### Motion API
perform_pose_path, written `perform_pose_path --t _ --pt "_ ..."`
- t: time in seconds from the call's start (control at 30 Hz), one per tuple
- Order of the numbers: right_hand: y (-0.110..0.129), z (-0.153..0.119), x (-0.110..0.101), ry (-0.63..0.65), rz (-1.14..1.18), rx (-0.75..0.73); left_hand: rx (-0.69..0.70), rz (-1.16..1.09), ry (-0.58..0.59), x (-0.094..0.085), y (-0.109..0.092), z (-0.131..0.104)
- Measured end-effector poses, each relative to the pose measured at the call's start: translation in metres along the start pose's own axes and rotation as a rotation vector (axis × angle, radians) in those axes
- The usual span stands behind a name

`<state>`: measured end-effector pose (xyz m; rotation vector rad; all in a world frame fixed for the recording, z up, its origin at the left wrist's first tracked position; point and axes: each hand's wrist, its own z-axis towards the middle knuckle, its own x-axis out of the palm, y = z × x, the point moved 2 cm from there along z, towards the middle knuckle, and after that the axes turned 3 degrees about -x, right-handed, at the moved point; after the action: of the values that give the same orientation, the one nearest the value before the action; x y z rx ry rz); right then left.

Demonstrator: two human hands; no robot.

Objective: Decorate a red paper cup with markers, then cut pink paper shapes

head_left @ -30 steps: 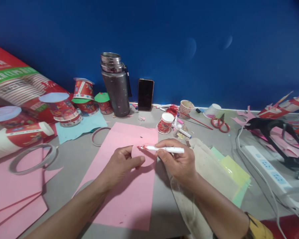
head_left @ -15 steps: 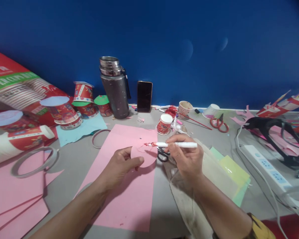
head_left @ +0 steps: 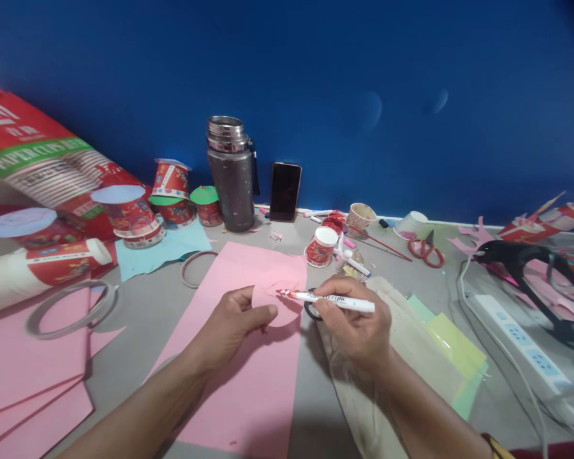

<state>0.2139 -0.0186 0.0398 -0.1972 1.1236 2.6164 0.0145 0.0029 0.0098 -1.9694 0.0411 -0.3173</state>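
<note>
My left hand (head_left: 236, 322) pinches the left edge of a round pink paper piece (head_left: 284, 311) between thumb and fingers. Faint red lines show on that piece. In my right hand (head_left: 356, 322) is a white marker (head_left: 347, 301), its red-stained tip at the upper part of the round piece. Beneath both lies a large pink sheet (head_left: 239, 382). Black scissor handles (head_left: 310, 311) are partly hidden behind my right hand. A small red and white paper cup (head_left: 321, 247) stands just beyond the hands.
A steel flask (head_left: 232, 182) and a phone (head_left: 286, 191) stand at the back. Decorated cups (head_left: 129, 213) and a tape roll (head_left: 71, 310) are at left. Red-handled scissors (head_left: 426, 250), a beige cloth (head_left: 387, 357) and a power strip (head_left: 526, 344) are at right.
The marker's tip has moved slightly down and its barrel now tilts down to the right. The whole view has shifted slightly. Both hands keep their hold.
</note>
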Motion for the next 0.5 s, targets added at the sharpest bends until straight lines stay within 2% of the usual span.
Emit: perform_pose_path --t 0.5 --pt "0.0011 0.0017 0.0020 0.047 -0.056 -0.083 0.068 0.160 -0.056 0.0014 -0.0038 -0.0023"
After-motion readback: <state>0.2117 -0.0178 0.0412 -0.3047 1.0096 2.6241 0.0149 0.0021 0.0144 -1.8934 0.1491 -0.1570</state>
